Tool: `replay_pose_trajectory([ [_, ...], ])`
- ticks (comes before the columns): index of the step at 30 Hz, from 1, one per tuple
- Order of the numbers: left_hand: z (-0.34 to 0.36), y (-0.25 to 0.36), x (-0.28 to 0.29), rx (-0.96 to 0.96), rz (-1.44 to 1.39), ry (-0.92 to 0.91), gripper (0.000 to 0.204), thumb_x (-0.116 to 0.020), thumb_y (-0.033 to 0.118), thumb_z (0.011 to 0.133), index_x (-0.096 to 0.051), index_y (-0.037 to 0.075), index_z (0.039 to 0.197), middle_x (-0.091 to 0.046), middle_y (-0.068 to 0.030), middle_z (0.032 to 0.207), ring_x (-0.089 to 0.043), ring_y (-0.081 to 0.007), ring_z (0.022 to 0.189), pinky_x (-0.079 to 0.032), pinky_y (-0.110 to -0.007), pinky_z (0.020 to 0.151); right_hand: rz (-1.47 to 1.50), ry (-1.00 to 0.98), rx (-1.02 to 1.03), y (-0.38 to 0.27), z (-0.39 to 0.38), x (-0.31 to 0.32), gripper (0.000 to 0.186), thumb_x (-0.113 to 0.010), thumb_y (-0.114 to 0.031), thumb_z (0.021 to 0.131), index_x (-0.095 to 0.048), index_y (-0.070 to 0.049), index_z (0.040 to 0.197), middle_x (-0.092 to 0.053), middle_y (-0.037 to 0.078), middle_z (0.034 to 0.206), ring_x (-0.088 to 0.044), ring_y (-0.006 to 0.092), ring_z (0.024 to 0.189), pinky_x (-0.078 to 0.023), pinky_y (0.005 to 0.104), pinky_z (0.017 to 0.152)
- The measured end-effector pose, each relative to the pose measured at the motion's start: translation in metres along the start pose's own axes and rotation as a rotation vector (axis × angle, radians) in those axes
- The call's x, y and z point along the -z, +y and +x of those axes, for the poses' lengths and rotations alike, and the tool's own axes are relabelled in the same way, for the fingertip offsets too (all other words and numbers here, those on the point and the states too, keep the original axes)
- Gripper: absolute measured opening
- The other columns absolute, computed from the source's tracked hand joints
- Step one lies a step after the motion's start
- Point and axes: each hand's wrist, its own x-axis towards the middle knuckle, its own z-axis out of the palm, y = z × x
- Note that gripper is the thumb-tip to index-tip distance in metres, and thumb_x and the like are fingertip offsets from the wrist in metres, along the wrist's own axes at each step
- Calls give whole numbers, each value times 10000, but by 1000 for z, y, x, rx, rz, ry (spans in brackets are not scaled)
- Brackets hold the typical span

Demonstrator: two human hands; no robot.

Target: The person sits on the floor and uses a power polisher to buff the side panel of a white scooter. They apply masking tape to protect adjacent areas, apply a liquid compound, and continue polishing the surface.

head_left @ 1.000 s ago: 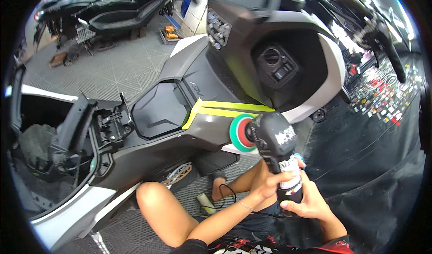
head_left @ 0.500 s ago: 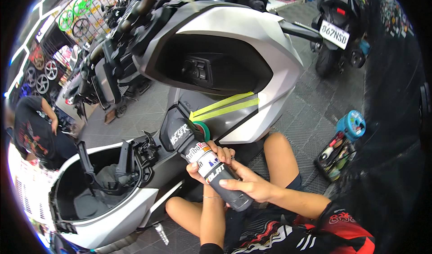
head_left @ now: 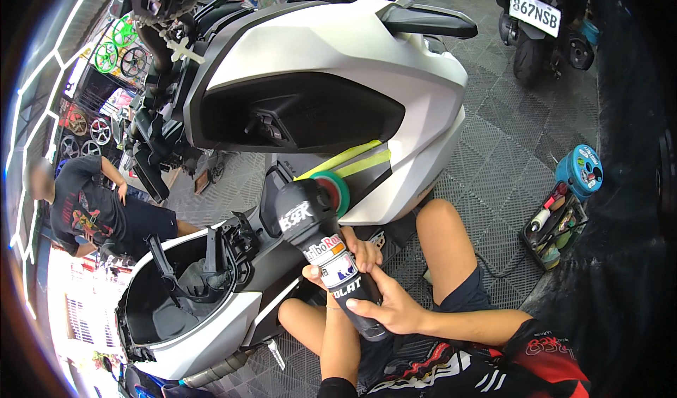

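Observation:
Both my hands are closed around a black electric polisher [head_left: 303,218] covered in stickers, held at a slant in front of my lap. My left hand [head_left: 365,253] wraps the body near the head from below, fingers showing on one side and thumb on the other. My right hand [head_left: 395,306] grips the rear of the body. The round green-rimmed pad [head_left: 338,192] is at the scooter's grey lower panel, beside strips of yellow-green tape [head_left: 345,157]; I cannot tell whether it touches. Above the tape, the white scooter's front fairing [head_left: 416,52] surrounds a dark recess [head_left: 303,112].
The scooter's exposed seat compartment [head_left: 176,285] lies at left. A person in dark clothes [head_left: 92,207] stands beyond it. On the right are a tool tray [head_left: 557,228] and a blue round container [head_left: 582,171]. Another motorcycle [head_left: 536,31] stands at far right on grey floor tiles [head_left: 486,144].
The view has shifted, and the polisher is turned so more of its green pad shows near the tape. Both hands keep their hold. The person at left appears more fully in view.

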Motion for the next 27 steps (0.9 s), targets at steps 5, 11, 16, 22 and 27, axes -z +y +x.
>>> replay_pose_trajectory([
  [5, 4, -13, -7, 78, 62, 64, 676, -709, 523, 655, -513, 2, 1040, -647, -178, 806, -629, -308, 780, -493, -466, 838, 96, -23, -98, 16, -28, 24, 741, -720, -232, 962, -318, 77, 1502, -504, 131, 1398, -498, 187, 1304, -405, 335, 1099],
  [11, -6, -8, 11, 323, 123, 54, 728, -756, 457, 583, -515, -51, 1045, -660, -228, 796, -680, -349, 783, -534, -476, 830, 297, 110, -9, 65, -46, 4, 763, -696, -177, 948, -264, 68, 1528, -447, 135, 1459, -426, 200, 1385, -322, 356, 1168],
  [16, -30, 11, 33, 179, 120, -24, 729, -721, 515, 586, -524, -25, 1034, -660, -206, 784, -661, -333, 758, -520, -474, 851, -26, 43, 49, 77, -26, -7, 710, -746, -223, 938, -363, 77, 1455, -537, 140, 1343, -489, 170, 1288, -381, 339, 1112],
  [22, -47, 4, 26, -65, -18, 172, 676, -711, 523, 622, -509, 14, 1018, -636, -191, 792, -642, -323, 767, -521, -470, 820, 25, -123, -154, 60, -17, 9, 678, -762, -245, 940, -428, 103, 1416, -552, 143, 1319, -497, 167, 1273, -385, 339, 1110],
  [27, -25, -11, 18, 177, 146, 43, 694, -734, 457, 634, -519, -52, 1054, -665, -224, 830, -700, -354, 818, -560, -513, 906, 240, 3, -112, 51, -46, 12, 735, -704, -192, 955, -301, 65, 1513, -510, 145, 1397, -486, 198, 1321, -385, 356, 1129],
])
